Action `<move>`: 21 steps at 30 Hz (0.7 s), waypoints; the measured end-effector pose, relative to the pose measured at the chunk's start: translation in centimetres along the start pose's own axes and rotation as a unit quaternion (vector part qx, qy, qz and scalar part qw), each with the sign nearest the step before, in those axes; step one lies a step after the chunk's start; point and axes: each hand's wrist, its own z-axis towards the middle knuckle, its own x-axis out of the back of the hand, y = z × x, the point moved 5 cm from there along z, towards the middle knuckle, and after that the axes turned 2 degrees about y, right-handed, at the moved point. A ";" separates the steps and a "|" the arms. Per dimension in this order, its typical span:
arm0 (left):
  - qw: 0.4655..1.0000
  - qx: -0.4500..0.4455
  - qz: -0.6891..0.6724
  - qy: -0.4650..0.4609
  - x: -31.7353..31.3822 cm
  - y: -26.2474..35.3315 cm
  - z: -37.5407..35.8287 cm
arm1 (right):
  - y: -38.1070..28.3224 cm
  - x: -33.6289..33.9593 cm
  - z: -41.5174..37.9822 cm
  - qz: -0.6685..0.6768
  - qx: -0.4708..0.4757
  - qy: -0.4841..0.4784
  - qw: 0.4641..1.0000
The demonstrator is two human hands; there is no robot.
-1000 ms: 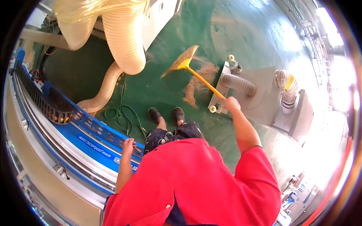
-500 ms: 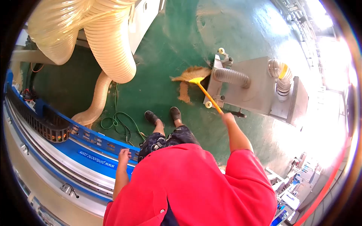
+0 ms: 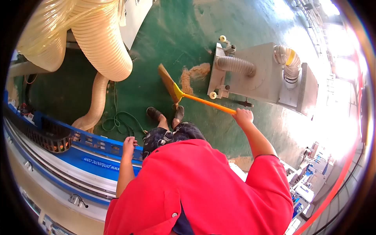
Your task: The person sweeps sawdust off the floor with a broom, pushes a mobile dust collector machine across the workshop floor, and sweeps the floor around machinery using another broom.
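Note:
My right hand is closed round the end of an orange broom handle. The broom reaches left from it, and its yellow head and tan bristles are just beyond my shoes. A patch of light brown dust lies on the green floor to the right of the bristles. My left hand hangs beside the blue machine rail, its fingers loosely curled; whether they touch anything is too small to tell.
Large ribbed hoses hang at the upper left. A green cord loops on the floor near my shoes. The grey wheeled machine stands at the right. A long blue machine bed runs along the left.
The broom head has swung left, off the dust and closer to my feet. More of the dust patch shows. My right hand has moved slightly right, still round the handle.

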 end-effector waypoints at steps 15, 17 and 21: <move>0.998 0.031 0.050 0.026 1.5 -5.4 -2.5 | 6.9 2.7 6.4 0.015 -0.120 0.054 0.991; 0.998 0.026 0.054 0.015 1.1 -5.0 -2.2 | 7.6 2.7 4.3 0.018 -0.124 0.049 0.991; 0.998 0.005 0.066 -0.008 -0.7 -2.4 -1.5 | 7.9 0.5 -2.3 0.029 -0.126 0.067 0.989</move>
